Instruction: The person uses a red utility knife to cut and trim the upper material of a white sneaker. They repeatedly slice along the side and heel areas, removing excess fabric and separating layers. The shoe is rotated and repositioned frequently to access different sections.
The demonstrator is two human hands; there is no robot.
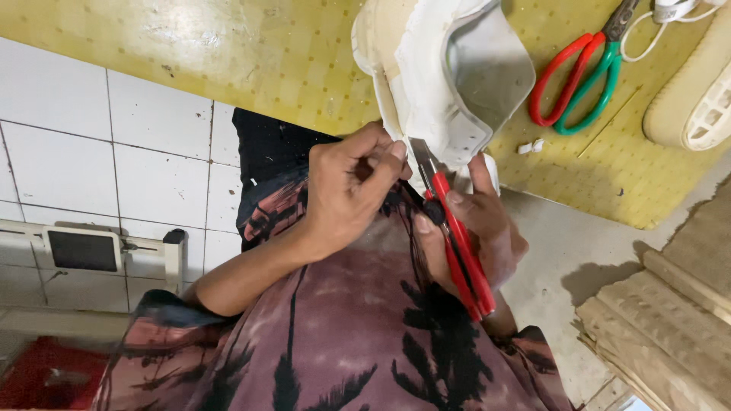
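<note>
Shoe [445,76], white, upside down at the table [251,61] edge. Left hand [350,190] pinches its rim, fingers closed on it. Right hand [480,228] grips red-handled pliers [457,236], their tips at the same rim. Beyond the grip, to the right: scissors [579,84].

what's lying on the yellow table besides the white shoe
On the yellow table: red and green scissors, a cream shoe sole, two small white scraps and a thin stick. The white shoe covers whatever lies under it.
</note>
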